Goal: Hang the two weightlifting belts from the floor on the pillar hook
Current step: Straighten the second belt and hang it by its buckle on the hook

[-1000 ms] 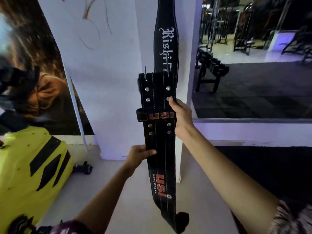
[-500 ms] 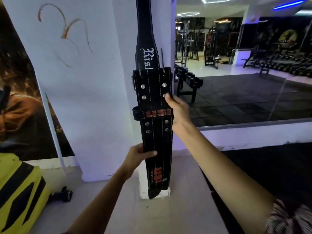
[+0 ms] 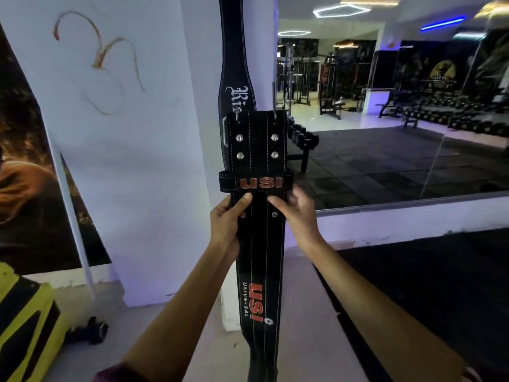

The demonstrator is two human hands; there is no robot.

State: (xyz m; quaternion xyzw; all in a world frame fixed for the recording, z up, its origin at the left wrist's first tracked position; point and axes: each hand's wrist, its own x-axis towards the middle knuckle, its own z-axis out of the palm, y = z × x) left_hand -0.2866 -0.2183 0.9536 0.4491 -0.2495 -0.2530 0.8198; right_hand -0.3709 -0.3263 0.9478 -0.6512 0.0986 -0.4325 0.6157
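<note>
Gripping USI belt [image 3: 259, 244] between both hands [image 3: 264, 216].

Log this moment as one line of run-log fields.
stage: hanging second belt | USI belt: upright against pillar, over hung belt | left hand: gripping belt edge | right hand: touching, grip unclear

A dumbbell rack [image 3: 303, 142] stands behind the mirror wall [image 3: 385, 150]; a yellow machine [image 3: 24, 326] sits low left.

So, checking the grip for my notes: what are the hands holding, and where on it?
Both hold the USI belt just below its keeper loop: left hand on the left edge, right hand on the right.
</note>
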